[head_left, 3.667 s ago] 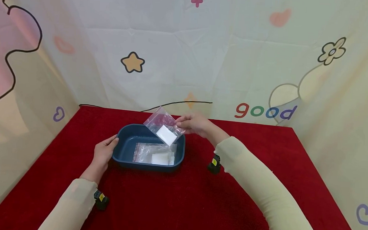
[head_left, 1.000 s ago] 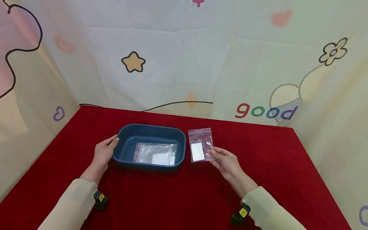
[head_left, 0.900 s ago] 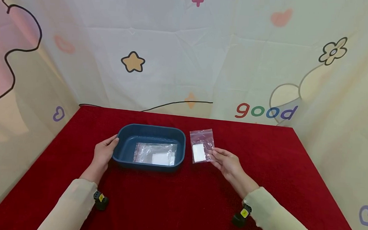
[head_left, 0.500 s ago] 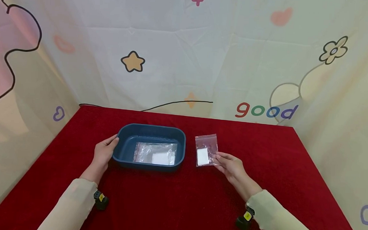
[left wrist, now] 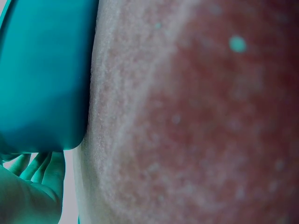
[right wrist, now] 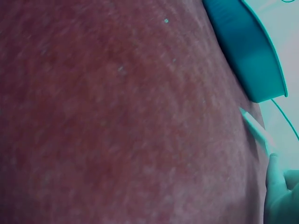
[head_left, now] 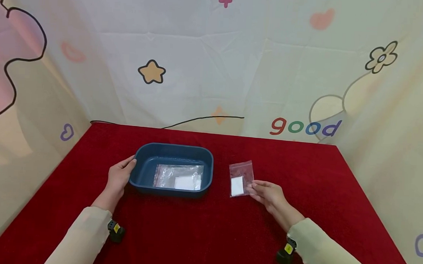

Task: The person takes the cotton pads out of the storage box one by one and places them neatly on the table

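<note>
My left hand [head_left: 120,174] grips the left end of a blue rectangular basin [head_left: 172,149], thumb at the rim. In the left wrist view the fingers lie against the end of the basin [left wrist: 44,84]. Inside it, toward the right, lie clear zip bags [head_left: 166,175] with white contents. To the right of the basin, my right hand [head_left: 270,195] pinches the right edge of another clear zip bag [head_left: 241,170] holding a white rectangular piece [head_left: 237,186]. The right wrist view shows this bag [right wrist: 256,128] edge-on, close over the red cloth.
A red cloth [head_left: 199,235] covers the table. Behind and at both sides hangs a pale printed curtain [head_left: 200,67]. Each wrist wears a small black camera, the left one [head_left: 116,231] and the right one [head_left: 285,252] both hanging close over the cloth.
My right hand has carried its zip bag from over the basin to its right, then slowly nearer me and further right. My left hand and the basin have stayed put.
</note>
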`<state>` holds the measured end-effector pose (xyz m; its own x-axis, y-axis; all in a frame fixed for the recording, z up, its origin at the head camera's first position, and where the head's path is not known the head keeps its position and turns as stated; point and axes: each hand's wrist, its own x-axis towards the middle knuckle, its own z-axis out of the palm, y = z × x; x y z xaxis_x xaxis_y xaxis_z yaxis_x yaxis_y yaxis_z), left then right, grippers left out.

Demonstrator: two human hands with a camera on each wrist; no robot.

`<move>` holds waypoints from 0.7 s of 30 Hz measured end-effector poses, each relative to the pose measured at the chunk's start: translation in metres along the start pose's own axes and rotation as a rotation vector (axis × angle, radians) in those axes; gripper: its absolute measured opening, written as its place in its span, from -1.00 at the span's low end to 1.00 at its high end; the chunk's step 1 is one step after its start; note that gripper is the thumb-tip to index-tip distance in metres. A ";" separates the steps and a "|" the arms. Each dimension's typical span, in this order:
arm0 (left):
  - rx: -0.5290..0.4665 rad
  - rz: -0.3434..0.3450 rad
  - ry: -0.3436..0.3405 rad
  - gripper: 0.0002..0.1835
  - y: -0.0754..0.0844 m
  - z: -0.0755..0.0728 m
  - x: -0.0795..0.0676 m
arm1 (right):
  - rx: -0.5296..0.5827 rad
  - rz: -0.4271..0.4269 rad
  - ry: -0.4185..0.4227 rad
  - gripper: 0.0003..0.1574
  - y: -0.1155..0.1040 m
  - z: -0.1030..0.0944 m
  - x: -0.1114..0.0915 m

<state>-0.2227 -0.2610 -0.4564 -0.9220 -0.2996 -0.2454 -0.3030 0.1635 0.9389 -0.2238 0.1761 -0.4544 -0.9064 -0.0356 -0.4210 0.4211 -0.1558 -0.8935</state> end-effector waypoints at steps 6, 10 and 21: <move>-0.002 0.002 0.003 -0.44 0.000 -0.001 -0.001 | -0.026 0.006 -0.003 -0.68 0.002 -0.003 0.002; 0.002 -0.002 0.004 -0.43 0.000 -0.001 -0.001 | -0.063 0.005 -0.023 -0.75 0.002 -0.006 0.003; 0.017 0.003 -0.008 -0.43 -0.001 -0.002 0.001 | -0.283 -0.026 -0.071 -0.51 -0.005 -0.013 0.006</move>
<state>-0.2232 -0.2633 -0.4574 -0.9246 -0.2918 -0.2447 -0.3044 0.1802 0.9354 -0.2307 0.1891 -0.4549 -0.9128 -0.1056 -0.3946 0.3817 0.1233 -0.9160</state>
